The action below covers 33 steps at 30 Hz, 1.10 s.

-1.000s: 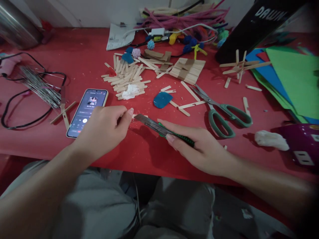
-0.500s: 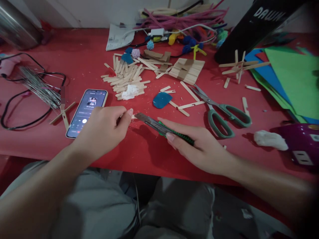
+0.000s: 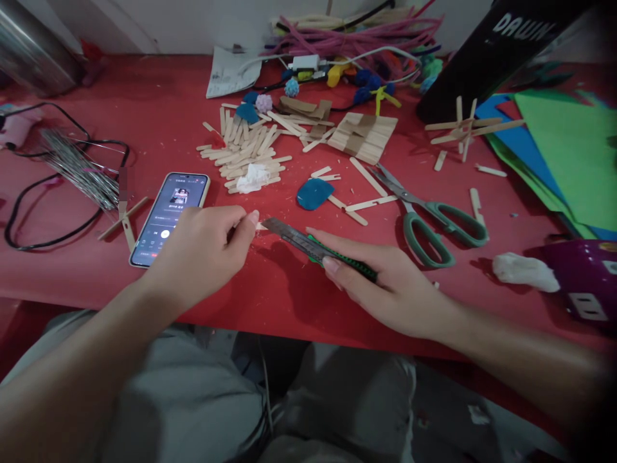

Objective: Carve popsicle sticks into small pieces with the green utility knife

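Observation:
My left hand (image 3: 205, 247) pinches a small piece of wooden craft stick (image 3: 261, 226) against the red table (image 3: 159, 109), only its tip showing past my fingers. My right hand (image 3: 385, 283) grips a green utility knife (image 3: 315, 246) whose metal blade end rests against that stick tip. A phone (image 3: 168, 217) with a lit screen lies just left of my left hand. Wood chips are scattered around the cutting spot.
A pile of craft sticks (image 3: 245, 151), a glued stick panel (image 3: 364, 135), a blue shape (image 3: 313, 193), green-handled scissors (image 3: 429, 215), coloured paper sheets (image 3: 569, 148), a stick cross (image 3: 460, 128), pipe cleaners (image 3: 357, 38), black cable (image 3: 29, 193), white putty (image 3: 523, 270) and a purple box (image 3: 585, 280).
Nothing has clearly moved; the knife blade stays at the stick tip and both hands hold their places, with only a slight shift of the view.

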{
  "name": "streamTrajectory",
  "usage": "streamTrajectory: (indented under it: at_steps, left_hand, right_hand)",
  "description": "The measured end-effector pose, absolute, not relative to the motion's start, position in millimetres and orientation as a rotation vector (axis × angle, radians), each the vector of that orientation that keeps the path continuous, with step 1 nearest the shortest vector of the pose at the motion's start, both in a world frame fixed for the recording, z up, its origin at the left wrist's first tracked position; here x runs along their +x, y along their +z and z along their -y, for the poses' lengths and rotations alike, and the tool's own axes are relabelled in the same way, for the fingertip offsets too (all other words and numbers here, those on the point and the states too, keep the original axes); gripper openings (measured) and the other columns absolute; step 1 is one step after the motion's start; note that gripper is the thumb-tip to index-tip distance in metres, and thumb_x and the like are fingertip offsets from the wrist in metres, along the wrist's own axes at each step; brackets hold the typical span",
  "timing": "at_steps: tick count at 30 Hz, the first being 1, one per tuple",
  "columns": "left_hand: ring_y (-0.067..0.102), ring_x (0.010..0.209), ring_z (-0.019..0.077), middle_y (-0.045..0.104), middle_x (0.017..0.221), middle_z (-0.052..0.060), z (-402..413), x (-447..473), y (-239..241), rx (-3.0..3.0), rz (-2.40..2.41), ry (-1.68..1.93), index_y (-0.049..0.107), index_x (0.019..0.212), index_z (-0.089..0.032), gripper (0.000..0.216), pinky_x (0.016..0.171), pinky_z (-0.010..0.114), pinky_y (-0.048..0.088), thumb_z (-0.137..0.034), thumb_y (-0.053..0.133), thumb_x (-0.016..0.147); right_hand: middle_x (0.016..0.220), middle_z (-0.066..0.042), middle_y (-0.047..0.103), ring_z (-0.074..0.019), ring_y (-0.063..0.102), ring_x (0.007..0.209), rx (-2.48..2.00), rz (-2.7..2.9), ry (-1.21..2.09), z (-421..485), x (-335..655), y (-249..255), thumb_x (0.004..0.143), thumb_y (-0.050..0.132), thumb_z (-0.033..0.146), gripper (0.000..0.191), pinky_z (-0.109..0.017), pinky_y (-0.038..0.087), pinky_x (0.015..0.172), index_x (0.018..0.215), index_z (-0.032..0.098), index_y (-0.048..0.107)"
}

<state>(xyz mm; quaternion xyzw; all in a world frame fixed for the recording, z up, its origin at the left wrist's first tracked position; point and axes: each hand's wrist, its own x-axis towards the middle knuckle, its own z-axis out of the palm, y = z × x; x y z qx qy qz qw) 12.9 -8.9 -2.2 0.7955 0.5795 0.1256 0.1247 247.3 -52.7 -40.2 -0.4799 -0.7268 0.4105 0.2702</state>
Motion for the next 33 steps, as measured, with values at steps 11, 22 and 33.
streamTrajectory:
  at_steps: [11,22,33]
  left_hand:
    - [0.023,0.045,0.0085,0.028,0.045,-0.005,7.8,11.7,-3.9,2.361,-1.674,0.382,0.031,0.053,-0.019,0.042,0.051,0.029,0.020,-0.033,0.045,0.091]
    - [0.024,0.045,0.0090,0.030,0.045,-0.004,9.3,12.2,-2.9,2.356,-1.717,0.335,0.034,0.054,-0.019,0.042,0.052,0.029,0.021,-0.035,0.044,0.091]
    - [0.025,0.045,0.0093,0.031,0.046,-0.004,8.4,11.9,-1.3,2.327,-1.696,0.348,0.033,0.053,-0.019,0.042,0.051,0.029,0.021,-0.033,0.046,0.091]
  right_hand:
    - [0.074,-0.003,0.071,-0.0172,0.071,0.074,-1.286,1.972,1.107,51.8,247.8,-38.7,0.099,0.048,0.032,0.046,-0.029,0.059,0.074,0.142,0.019,0.055]
    - [0.072,-0.002,0.071,-0.0201,0.073,0.087,-1.238,1.993,1.111,53.5,247.1,-37.9,0.098,0.048,0.030,0.046,-0.031,0.059,0.080,0.142,0.018,0.056]
    - [0.088,-0.004,0.076,-0.0191,0.073,0.087,-1.285,1.959,1.143,53.9,248.4,-39.4,0.100,0.047,0.033,0.046,-0.031,0.059,0.080,0.144,0.022,0.053]
